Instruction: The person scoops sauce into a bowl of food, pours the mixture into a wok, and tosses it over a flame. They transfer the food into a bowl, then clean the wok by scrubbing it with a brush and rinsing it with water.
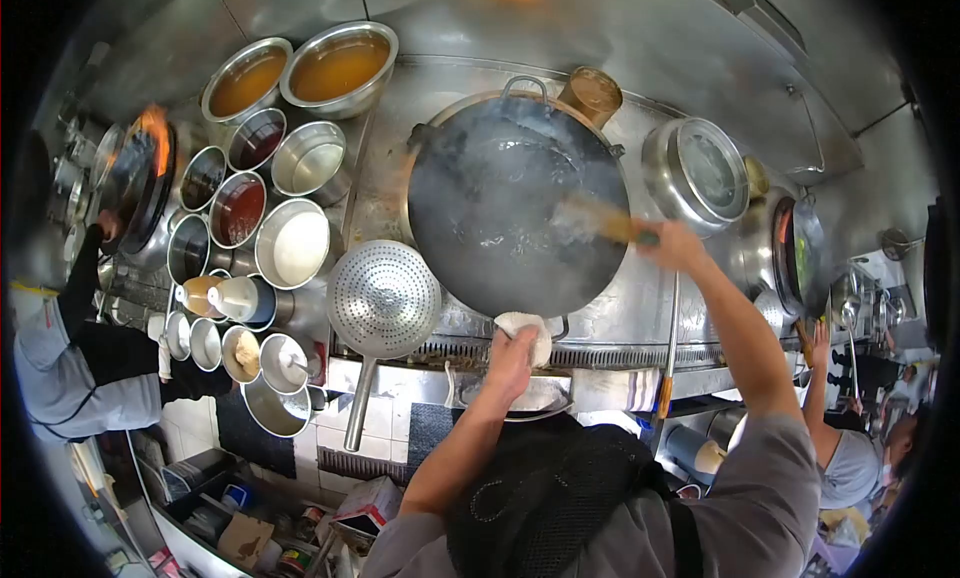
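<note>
A large dark wok [500, 218] sits on the range in front of me, with steam rising and water moving on its inside. My left hand [512, 358] grips a folded white cloth [528, 336] at the near rim, close to the wok's handle. My right hand [672, 246] is closed round a bamboo wok brush [605, 221], tan with a green band, blurred by motion. The brush head reaches over the right part of the wok. A perforated metal strainer ladle [385, 300] rests left of the wok, its handle pointing toward me.
Left stand metal pots of sauces, white powder [292, 248] and two squeeze bottles [232, 298]. Two bowls of amber liquid [340, 66] stand behind them. A lidded steel pot [698, 173] is on the right. Co-workers work at the far left [90, 378] and right [850, 463]; flame [155, 133] rises at left.
</note>
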The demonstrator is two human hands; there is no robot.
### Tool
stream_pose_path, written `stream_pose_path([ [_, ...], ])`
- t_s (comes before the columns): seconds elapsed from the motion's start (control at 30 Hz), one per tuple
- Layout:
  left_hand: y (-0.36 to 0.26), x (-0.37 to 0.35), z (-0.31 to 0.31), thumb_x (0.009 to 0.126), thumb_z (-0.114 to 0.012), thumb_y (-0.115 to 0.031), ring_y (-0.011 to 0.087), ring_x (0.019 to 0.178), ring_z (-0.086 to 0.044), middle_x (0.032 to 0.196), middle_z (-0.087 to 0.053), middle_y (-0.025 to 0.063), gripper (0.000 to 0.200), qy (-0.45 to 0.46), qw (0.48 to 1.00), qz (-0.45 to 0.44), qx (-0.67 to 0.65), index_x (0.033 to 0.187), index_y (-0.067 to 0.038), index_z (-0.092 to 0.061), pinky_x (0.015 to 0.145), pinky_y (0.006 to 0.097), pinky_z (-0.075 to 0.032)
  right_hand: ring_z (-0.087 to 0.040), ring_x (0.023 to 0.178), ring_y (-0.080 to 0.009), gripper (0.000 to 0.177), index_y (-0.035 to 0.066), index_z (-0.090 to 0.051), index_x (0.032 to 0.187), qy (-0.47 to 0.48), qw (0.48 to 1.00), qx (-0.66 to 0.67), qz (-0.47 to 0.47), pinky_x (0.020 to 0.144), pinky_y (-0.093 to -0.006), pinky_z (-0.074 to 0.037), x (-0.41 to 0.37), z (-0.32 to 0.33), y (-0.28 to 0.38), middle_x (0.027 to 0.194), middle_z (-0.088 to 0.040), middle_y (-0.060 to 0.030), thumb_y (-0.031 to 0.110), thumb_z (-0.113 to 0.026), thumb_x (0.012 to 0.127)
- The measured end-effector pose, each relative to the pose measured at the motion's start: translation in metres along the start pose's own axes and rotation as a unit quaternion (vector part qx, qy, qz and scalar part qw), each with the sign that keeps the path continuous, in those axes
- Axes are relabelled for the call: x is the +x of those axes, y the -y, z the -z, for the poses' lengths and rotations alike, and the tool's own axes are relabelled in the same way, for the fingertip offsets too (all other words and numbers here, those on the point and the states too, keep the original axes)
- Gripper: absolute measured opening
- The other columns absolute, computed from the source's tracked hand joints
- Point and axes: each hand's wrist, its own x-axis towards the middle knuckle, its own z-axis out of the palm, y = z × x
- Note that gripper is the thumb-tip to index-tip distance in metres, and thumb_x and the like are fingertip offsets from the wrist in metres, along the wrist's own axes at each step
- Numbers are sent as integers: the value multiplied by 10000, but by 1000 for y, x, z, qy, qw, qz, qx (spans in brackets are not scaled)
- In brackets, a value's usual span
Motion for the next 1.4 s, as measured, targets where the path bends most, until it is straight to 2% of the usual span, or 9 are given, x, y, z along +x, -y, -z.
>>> stream_pose_path([
  [0.3, -1, 0, 3, 899, -598, -67, 216, 938, -641, 1043, -640, 100, 240, -5, 999, 45, -14, 1125, 6, -562, 796, 354, -542, -633, 999, -441, 647, 149, -482, 1402, -81, 909, 408, -33, 905, -459, -509, 48, -79, 185, 1073, -661, -260, 363, -653, 816],
  [0.53, 1, -11, 2, 912, -604, -94, 209, 966, -641, 1058, -645, 93, 260, -22, 1000, -1, -5, 1151, 3, -566, 827, 345, -534, -670, 958, -360, 647, 407, -372, 1442, 106, 992, -41, 55, 825, -502, -536, -48, -6, 82, 1018, -680, -186, 330, -631, 854],
  [0.6, -2, -7, 7, 912, -606, -97, 209, 980, -639, 1070, -646, 92, 274, -25, 999, 29, -18, 1165, 1, -565, 843, 345, -527, -692, 890, -338, 669, 395, -337, 1457, -1, 992, -127, 20, 728, -465, -571, -12, -4, 43, 990, -682, -182, 324, -625, 857],
  [0.8, -2, -2, 13, 919, -609, -102, 207, 984, -642, 1098, -644, 87, 283, -7, 998, 52, -29, 1180, -7, -552, 826, 352, -534, -687, 631, -296, 646, 218, -449, 1436, -5, 912, 409, -41, 599, -397, -567, 70, -34, 156, 786, -693, -165, 372, -648, 841],
  [0.93, -5, -7, 6, 939, -597, -119, 206, 985, -641, 1108, -631, 85, 289, -25, 998, 51, -7, 1198, -14, -522, 800, 357, -545, -601, 450, -246, 712, 79, -395, 1454, 87, 864, 494, 26, 588, -398, -545, 25, -52, 209, 644, -642, -142, 375, -638, 854],
  [1.13, 3, -26, -9, 952, -594, -136, 198, 983, -623, 1110, -610, 79, 285, -22, 1000, -15, 11, 1200, -21, -512, 797, 346, -530, -646, 1032, -374, 643, 279, -439, 1435, 153, 963, 161, 155, 897, -482, -505, -75, -18, 120, 1163, -642, -215, 323, -632, 823],
  [1.2, 7, -20, -7, 949, -592, -130, 198, 982, -619, 1108, -610, 82, 288, -25, 999, -24, 32, 1202, -16, -511, 806, 344, -525, -672, 931, -364, 658, 404, -364, 1444, 156, 986, -24, 53, 832, -479, -537, -74, -1, 74, 992, -677, -207, 280, -608, 847],
  [1.27, 13, -9, -2, 936, -587, -101, 207, 994, -618, 1113, -612, 87, 301, -41, 998, -27, 39, 1210, -5, -506, 829, 341, -518, -673, 905, -369, 702, 292, -269, 1487, 1, 992, -122, -23, 776, -442, -561, -25, -7, 38, 1022, -656, -210, 257, -609, 874],
  [1.4, 12, -4, 2, 930, -582, -79, 218, 1004, -625, 1111, -623, 86, 274, -43, 999, 12, 1, 1187, -1, -530, 839, 349, -518, -663, 963, -396, 597, 190, -451, 1400, -31, 987, 144, -65, 850, -490, -536, 82, -26, 113, 1046, -663, -256, 371, -640, 864],
])
